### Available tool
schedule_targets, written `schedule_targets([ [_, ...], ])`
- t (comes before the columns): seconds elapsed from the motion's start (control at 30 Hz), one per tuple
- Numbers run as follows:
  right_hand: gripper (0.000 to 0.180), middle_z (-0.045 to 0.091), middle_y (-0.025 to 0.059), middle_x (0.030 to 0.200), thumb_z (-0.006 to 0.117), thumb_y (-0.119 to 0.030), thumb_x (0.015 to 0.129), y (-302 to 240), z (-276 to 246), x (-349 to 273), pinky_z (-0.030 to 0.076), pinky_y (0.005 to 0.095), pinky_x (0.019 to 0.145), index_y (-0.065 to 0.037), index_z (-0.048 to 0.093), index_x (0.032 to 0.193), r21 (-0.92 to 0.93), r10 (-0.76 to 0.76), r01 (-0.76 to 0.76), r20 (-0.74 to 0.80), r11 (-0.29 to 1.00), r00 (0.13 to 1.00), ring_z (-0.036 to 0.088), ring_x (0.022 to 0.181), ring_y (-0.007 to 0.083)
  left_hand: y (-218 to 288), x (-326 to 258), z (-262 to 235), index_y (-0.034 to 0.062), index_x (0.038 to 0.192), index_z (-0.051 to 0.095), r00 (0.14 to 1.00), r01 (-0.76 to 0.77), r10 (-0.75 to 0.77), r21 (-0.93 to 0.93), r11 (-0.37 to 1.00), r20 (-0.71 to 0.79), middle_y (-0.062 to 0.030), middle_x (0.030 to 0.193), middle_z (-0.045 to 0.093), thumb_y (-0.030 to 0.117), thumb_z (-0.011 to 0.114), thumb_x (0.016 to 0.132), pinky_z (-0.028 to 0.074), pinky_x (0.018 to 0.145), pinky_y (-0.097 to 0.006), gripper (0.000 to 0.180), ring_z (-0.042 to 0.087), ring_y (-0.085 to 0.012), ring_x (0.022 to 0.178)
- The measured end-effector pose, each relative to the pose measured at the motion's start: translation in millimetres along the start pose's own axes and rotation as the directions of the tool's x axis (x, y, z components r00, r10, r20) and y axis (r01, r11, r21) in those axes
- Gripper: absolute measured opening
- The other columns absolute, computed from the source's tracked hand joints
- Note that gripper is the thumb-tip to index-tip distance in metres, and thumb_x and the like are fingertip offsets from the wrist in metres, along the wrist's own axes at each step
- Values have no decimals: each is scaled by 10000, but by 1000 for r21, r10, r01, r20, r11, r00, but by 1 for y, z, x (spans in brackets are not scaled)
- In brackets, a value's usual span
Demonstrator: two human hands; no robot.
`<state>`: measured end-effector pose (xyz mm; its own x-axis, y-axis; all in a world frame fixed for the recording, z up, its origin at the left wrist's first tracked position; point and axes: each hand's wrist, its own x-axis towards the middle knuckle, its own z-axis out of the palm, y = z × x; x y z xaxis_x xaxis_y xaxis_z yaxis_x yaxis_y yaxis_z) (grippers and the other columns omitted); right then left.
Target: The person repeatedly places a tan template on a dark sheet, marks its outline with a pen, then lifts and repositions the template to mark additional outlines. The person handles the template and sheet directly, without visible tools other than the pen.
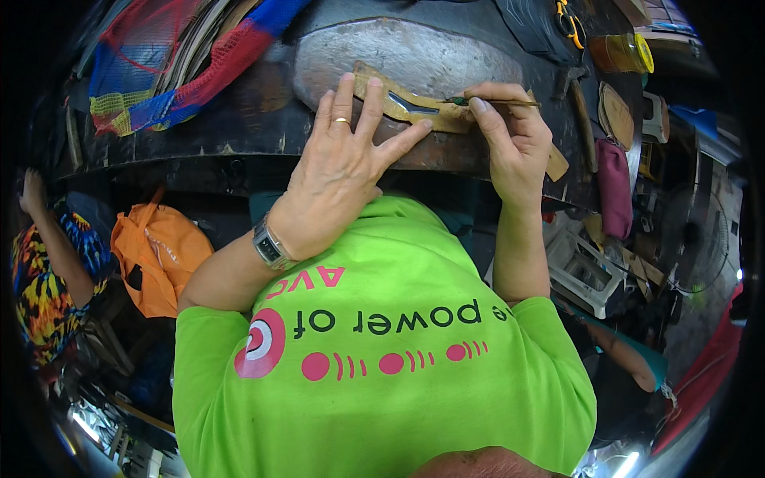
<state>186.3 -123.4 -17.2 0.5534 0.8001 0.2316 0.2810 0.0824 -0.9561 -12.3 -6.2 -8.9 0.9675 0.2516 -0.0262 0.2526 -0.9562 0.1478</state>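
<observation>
My left hand (331, 163) lies with its fingers spread, fingertips pressing on a tan, bent strip (454, 121) that has a dark, angled slot in it. The strip rests across the near edge of a grey, rounded slab (414, 60) on the dark workbench. Over the strip's right part, my right hand (514, 139) pinches a slim, pen-like tool (510, 102) with a green section toward its left end. That tool's tip points left, close to the slot's right end; whether it touches the strip I cannot tell. A ring and a wristwatch (272, 245) are on my left side.
A red, blue and yellow mesh bag (171, 64) holds strips at the far left. Orange-handled scissors (570, 24) and a yellow-lidded jar (621, 54) stand far right. An orange bag (159, 255) hangs below the bench's left edge. People sit nearby on both sides.
</observation>
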Motion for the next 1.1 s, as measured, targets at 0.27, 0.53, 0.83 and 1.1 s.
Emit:
schedule_targets([
  [0.27, 124, 741, 81, 1002, 671, 15, 979, 7, 28, 7, 566, 266, 803, 20, 709, 1096, -29, -15, 17, 79, 999, 997, 708, 914, 128, 0, 0, 2, 365, 1612, 378, 1000, -1, 1, 33, 999, -18, -266, 1575, 364, 376, 873, 736, 311, 1212, -561, 1006, 339, -508, 1470],
  [0.53, 129, 738, 109, 979, 688, 24, 940, 12, 35, 11, 563, 299, 800, 10, 727, 1063, -103, 3, 7, 101, 995, 995, 714, 887, 189, 0, 1, 5, 370, 1608, 380, 1000, 8, -7, 39, 999, -30, -253, 1583, 360, 379, 856, 764, 307, 1215, -556, 969, 347, -498, 1466],
  [0.83, 107, 710, 47, 1010, 637, 19, 989, 0, 10, -1, 523, 250, 852, 37, 696, 1076, -317, -28, 63, 112, 946, 993, 664, 941, 106, -1, 0, 3, 378, 1622, 353, 1000, 9, -9, 33, 999, -8, -253, 1587, 349, 387, 880, 731, 320, 1209, -564, 1035, 337, -500, 1470],
  [1.1, 105, 704, 45, 1029, 642, 13, 999, -8, 8, -2, 521, 246, 868, 39, 691, 1088, -175, 52, -41, 59, 984, 997, 661, 964, 106, 0, 0, 3, 375, 1624, 347, 1000, 8, -8, 21, 1000, -10, -258, 1584, 345, 371, 902, 704, 323, 1207, -569, 1075, 340, -504, 1466],
])
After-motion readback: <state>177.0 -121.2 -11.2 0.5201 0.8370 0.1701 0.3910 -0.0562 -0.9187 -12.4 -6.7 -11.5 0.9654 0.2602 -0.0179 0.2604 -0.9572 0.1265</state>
